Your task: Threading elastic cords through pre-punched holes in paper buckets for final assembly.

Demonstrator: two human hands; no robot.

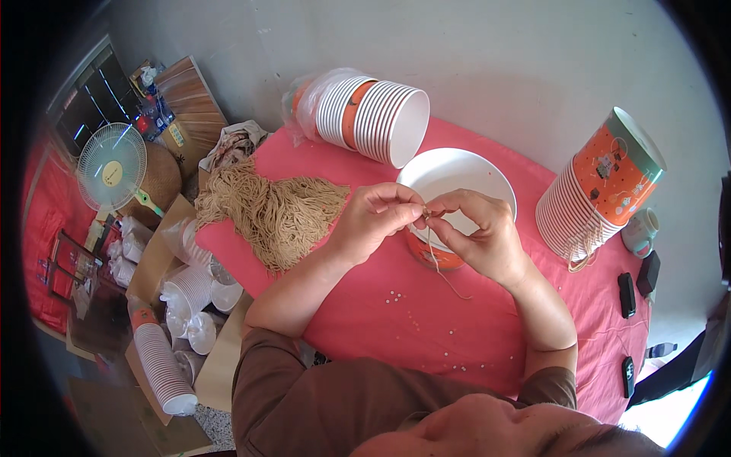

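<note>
Over the front rim of a paper bucket (493,171), white inside and orange outside, my two hands meet fingertip to fingertip. Thumb and forefinger of my left hand (378,221) pinch a thin tan string (448,282). My right hand (487,232) also grips it close by, and a loose end dangles down in front of the bucket. The exact spot where the string is held is hidden by the fingertips. Left of my left hand lies a big bundle of tan strings (274,217), spilling over the table's edge.
White paper bucket stack (392,118) lies sideways at the back; another bucket stack (601,183) stands upside down at right, string loops hanging from it. Nearby are a mug (642,232) and small black objects (627,295). White bits (394,295) dot the pink tablecloth (365,335). A cardboard box (156,263) stands left.
</note>
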